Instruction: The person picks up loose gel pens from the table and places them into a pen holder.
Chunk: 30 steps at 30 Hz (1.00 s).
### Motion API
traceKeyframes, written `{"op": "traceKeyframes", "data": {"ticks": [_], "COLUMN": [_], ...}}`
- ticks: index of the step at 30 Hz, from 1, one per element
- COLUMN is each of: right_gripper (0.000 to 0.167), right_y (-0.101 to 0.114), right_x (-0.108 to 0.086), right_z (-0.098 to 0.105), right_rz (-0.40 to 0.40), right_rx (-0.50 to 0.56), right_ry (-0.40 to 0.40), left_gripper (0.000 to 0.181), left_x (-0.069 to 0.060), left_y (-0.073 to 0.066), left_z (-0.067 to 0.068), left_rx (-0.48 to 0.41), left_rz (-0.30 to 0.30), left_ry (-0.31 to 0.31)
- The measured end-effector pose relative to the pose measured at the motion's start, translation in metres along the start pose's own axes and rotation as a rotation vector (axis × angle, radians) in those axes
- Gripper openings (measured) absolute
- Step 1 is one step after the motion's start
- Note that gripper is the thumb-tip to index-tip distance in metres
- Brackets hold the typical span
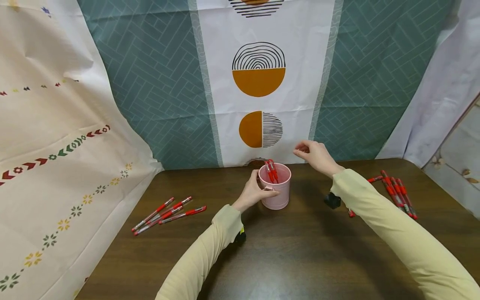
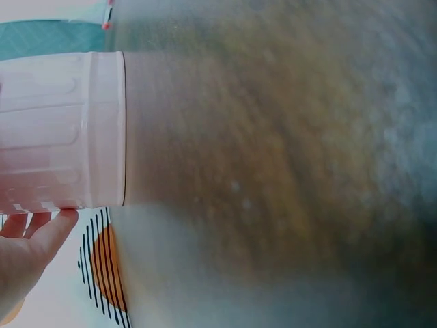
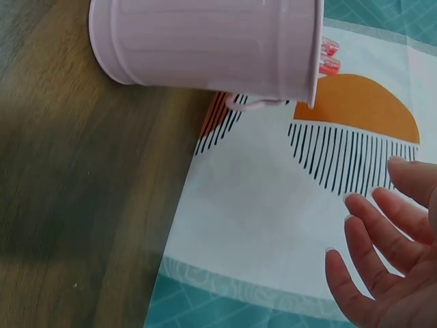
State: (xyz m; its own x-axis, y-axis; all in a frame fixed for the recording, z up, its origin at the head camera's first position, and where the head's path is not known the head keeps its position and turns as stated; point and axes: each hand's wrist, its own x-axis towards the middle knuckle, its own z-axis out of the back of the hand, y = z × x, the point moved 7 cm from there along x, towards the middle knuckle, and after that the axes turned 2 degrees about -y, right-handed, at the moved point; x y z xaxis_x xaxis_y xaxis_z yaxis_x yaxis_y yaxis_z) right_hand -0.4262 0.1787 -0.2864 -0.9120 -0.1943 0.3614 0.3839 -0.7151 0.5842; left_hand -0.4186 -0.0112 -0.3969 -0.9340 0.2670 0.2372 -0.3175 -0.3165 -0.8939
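Observation:
My left hand (image 1: 252, 192) grips the side of a pink metal cup (image 1: 276, 201) that stands upright on the table. The thumb lies across its front and the other fingers go behind. A few red pens (image 1: 271, 171) lean inside the cup, their ends above the rim. To the right of the cup and above it, my right hand (image 1: 318, 157) hovers with nothing in its fingers. In the right wrist view its fingers (image 3: 365, 253) are spread and loosely bent, apart from the cup. A small loop handle (image 3: 256, 104) shows on the cup there.
Several red pens (image 1: 165, 214) lie on the dark wooden table (image 1: 277, 258) at the left. More red pens (image 1: 401, 193) lie at the right, and another pen (image 1: 350, 212) is partly hidden under the right sleeve. A patterned cloth (image 1: 165, 83) hangs behind the table.

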Motion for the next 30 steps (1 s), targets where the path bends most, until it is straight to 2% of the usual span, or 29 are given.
{"op": "traceKeyframes", "data": {"ticks": [5,15,20,30], "right_gripper": [0.027,0.035,0.037,0.039], "right_y": [-0.007,-0.024,-0.032,-0.042], "right_x": [-0.007,-0.025,-0.034,-0.045], "right_z": [0.008,0.029,0.037,0.05], "right_rz": [-0.004,0.001,-0.009,-0.027], "right_rx": [0.005,-0.022,-0.037,-0.047], "right_ry": [-0.002,-0.056,-0.059,-0.062], "left_gripper": [0.076,0.076,0.076,0.076], "left_x": [-0.001,0.0,0.0,-0.001], "left_y": [0.002,0.003,0.004,0.0], "left_z": [0.0,-0.001,-0.002,0.001], "left_rx": [-0.01,-0.006,-0.008,0.012], "left_rz": [-0.003,-0.025,-0.01,-0.029], "left_ry": [0.001,0.005,0.015,0.004]}}
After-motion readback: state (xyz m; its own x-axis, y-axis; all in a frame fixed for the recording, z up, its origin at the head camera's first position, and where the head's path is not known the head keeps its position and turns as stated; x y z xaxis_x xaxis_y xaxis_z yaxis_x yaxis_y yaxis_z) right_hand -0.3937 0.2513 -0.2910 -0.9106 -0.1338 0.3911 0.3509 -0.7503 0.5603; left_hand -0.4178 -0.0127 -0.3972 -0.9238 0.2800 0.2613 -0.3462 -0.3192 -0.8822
